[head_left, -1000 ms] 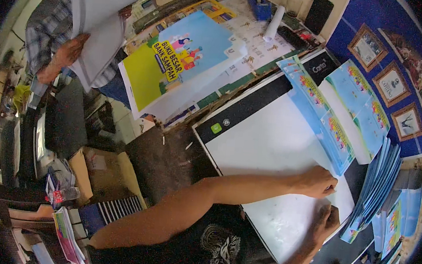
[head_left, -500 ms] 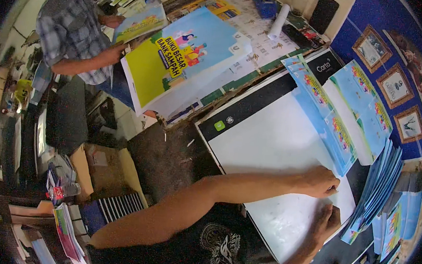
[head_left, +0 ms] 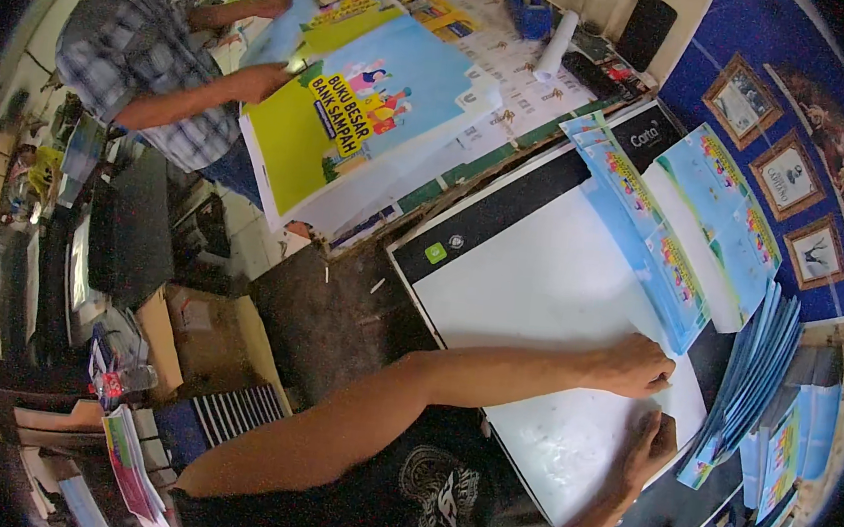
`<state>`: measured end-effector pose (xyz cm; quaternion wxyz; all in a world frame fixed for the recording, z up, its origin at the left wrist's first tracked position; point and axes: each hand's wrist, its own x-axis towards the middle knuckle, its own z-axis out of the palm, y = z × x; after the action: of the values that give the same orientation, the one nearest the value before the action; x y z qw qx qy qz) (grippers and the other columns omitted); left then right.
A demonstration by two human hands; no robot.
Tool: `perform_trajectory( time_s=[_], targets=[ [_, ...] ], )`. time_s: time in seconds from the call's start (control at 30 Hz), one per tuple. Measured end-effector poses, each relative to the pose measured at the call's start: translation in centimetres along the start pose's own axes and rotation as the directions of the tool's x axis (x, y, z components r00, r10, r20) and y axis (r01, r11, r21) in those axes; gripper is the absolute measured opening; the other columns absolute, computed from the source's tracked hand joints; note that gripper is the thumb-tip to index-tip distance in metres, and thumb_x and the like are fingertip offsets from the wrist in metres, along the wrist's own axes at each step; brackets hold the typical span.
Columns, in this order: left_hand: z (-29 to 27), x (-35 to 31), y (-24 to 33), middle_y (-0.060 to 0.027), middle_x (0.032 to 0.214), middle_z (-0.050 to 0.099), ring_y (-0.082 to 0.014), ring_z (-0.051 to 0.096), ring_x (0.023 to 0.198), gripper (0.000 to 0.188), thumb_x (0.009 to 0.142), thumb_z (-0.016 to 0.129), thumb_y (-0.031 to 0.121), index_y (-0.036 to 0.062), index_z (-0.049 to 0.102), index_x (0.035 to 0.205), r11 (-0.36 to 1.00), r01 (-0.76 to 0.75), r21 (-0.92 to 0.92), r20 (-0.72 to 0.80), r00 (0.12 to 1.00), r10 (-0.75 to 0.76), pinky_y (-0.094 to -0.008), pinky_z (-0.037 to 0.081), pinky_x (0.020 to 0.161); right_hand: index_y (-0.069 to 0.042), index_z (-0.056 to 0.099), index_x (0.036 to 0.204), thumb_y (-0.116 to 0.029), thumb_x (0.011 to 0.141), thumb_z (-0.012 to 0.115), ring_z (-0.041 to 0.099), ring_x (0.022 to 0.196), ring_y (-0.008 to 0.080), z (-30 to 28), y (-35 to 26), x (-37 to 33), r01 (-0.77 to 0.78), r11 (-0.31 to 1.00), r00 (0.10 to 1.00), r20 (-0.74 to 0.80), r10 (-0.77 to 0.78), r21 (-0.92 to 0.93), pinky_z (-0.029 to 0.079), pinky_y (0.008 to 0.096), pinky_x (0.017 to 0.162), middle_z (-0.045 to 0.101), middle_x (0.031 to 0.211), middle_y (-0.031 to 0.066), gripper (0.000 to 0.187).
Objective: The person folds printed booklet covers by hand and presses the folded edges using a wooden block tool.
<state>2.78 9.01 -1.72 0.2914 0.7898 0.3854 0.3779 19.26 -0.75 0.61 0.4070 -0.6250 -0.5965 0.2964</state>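
My left hand [head_left: 632,365] is curled with bent fingers over the white work surface [head_left: 530,293]. Just nearer to me, my right hand [head_left: 651,450] rests by the right edge of that surface, its fingers closed too. What either hand holds, if anything, is hidden or too small to name. Beyond my left hand lie folded blue printed covers [head_left: 650,238] with colourful figures, and another blue printed sheet [head_left: 723,205] beside them. A fanned stack of blue booklets [head_left: 747,387] stands right of my hands.
Across the far table lies a stack of large printed sheets [head_left: 396,101]. A person in a checked shirt [head_left: 123,62] handles another print there. A blue tape dispenser [head_left: 529,12] and a paper roll [head_left: 558,47] stand behind. An open cardboard box [head_left: 205,335] is at lower left.
The co-worker has carried a printed sheet rightward over the far edge of the large stack. My own hands have hardly moved.
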Motion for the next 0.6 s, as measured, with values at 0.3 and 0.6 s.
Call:
perform_trajectory(
  time_s=[0.3,0.6],
  targets=[
    [-0.1,0.0,-0.1,-0.0172,0.069,0.064,-0.0384,0.065,0.067,0.024,0.089,0.066,0.028,0.0063,0.064,0.08,0.997,-0.002,-0.083,-0.013,1.0,0.001,-0.0524,0.05,0.064,0.003,0.055,0.078,-0.034,0.104,0.056,0.041,0.067,0.0111,0.2,-1.8,0.1,0.001,1.0,1.0,0.012,-0.001,-0.009,0.035,0.029,0.058,0.049,0.068,0.0021,0.045],
    [-1.3,0.4,0.4,-0.0131,0.072,0.067,-0.0361,0.067,0.068,0.022,0.09,0.065,0.029,0.0081,0.065,0.083,1.0,-0.008,-0.028,0.031,0.999,0.009,-0.0503,0.051,0.063,0.005,0.06,0.084,-0.036,0.104,0.055,0.045,0.069,0.0121,-0.4,-1.0,0.3,-0.003,0.998,0.999,0.032,0.004,-0.056,0.039,0.0283,0.062,0.052,0.069,0.0028,0.045]
  ],
)
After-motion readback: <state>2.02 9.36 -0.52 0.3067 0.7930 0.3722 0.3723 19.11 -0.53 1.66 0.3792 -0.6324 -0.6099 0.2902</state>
